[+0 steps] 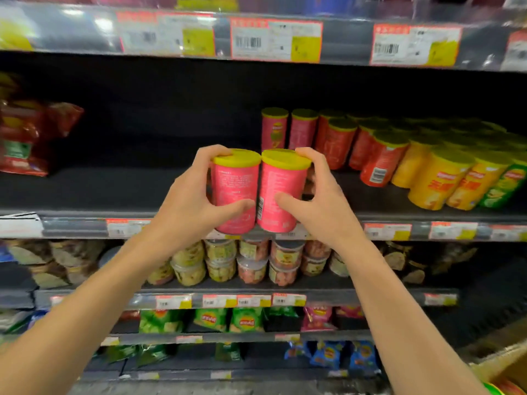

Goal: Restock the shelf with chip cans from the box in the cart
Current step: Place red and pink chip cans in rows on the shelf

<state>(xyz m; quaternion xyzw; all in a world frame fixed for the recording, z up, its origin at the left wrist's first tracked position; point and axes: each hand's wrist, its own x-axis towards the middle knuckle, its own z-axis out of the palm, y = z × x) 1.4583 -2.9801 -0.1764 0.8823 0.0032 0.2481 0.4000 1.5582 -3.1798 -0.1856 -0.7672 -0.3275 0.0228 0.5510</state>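
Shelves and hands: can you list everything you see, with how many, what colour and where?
held cans: two, pink with yellow lids, side by side over the shelf edge
pink cans: two visible, at the shelf's back
red cans: several, right of the pink
yellow cans: several, further right
green can: at least one, far right
red bags: several, far left
clear tubs: many, shelf below
green bags: several, lower shelf
blue bags: several, bottom
left hand: one, fingers round the left can
right hand: one, fingers round the right can

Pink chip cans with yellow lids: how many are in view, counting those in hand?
4. The left hand grips one, the right hand another; two stand on the shelf behind. More may be hidden behind the hands.
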